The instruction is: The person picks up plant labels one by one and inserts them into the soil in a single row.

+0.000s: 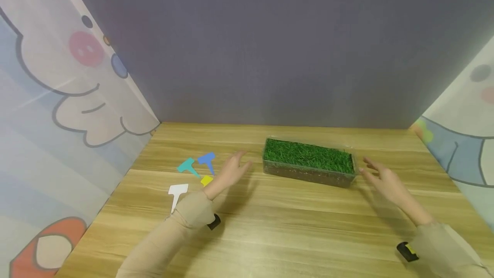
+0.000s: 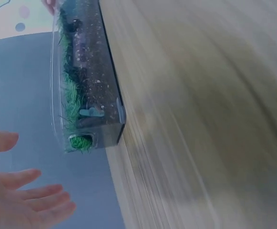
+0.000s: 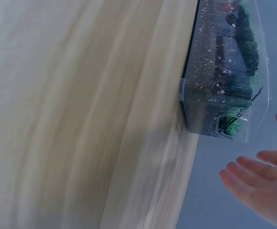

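A long clear plastic box [image 1: 308, 176] filled with dark soil and topped with green artificial-looking grass [image 1: 308, 156] stands on the wooden table. My left hand [image 1: 230, 170] hovers off its left end, fingers spread and holding nothing. Off the right end is my right hand [image 1: 384, 181], its fingers apart and a small gap from the box. The left wrist view shows the box's end wall [image 2: 100, 136] with open fingers [image 2: 43, 195] short of it. In the right wrist view the other end [image 3: 217, 121] is likewise untouched by the fingers [image 3: 252, 176].
Left of the left hand lie T-shaped plastic tags: a teal tag [image 1: 188, 166], a blue tag [image 1: 207, 161], a white tag [image 1: 177, 192] and a yellow tag [image 1: 206, 180] partly hidden by the hand. A grey panel [image 1: 247, 55] rises behind the table, with cartoon-print curtains at both sides.
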Demonstrator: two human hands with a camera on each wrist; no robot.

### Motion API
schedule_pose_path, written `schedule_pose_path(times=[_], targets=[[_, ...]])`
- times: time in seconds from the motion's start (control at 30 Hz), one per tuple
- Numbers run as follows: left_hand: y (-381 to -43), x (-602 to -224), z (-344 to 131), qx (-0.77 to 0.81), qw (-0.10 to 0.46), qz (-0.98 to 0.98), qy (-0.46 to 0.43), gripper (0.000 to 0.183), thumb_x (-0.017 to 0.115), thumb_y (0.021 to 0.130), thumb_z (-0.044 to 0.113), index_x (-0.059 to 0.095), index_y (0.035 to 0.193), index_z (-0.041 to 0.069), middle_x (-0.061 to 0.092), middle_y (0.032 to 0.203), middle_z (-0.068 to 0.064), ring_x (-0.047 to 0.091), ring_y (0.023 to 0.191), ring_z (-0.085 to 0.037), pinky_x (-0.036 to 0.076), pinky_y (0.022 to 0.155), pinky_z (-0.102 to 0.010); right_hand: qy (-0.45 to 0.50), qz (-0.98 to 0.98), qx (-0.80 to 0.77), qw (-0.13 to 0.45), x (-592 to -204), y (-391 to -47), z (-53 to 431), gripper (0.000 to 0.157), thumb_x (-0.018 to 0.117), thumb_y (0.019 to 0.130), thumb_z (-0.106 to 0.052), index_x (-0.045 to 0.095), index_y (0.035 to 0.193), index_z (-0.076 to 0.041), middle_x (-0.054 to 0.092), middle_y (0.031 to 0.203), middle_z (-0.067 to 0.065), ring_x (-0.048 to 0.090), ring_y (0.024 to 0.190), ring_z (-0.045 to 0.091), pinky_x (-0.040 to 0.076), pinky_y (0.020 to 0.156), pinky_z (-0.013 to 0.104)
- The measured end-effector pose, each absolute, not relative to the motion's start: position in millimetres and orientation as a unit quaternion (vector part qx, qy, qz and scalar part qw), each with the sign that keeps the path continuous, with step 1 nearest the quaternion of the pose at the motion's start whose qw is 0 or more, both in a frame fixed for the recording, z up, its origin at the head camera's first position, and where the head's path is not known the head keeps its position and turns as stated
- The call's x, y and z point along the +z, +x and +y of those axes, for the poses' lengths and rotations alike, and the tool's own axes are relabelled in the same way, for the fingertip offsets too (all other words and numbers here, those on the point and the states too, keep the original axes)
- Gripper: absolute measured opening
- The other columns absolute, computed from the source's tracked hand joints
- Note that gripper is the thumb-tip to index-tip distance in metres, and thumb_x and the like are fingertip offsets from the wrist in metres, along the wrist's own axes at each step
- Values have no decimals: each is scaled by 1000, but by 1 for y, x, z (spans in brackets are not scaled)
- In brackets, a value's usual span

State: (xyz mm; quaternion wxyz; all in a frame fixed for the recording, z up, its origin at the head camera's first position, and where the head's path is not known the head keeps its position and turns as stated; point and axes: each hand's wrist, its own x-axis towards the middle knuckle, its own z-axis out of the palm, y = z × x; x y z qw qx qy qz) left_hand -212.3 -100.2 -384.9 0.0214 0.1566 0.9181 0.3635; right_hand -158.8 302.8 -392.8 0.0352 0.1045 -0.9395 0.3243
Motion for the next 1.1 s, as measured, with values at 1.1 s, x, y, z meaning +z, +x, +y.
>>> schedule_pose_path(times=[1.1], targets=[[-255, -393, -47, 515, 29, 855, 58, 27, 55, 83, -4, 57, 110, -8, 60, 105, -21, 62, 84, -28, 52, 67, -27, 35, -900, 434, 7, -391, -176, 295, 46, 38, 96, -19, 36, 125, 15, 45, 116, 37, 63, 78, 13, 52, 69, 33]])
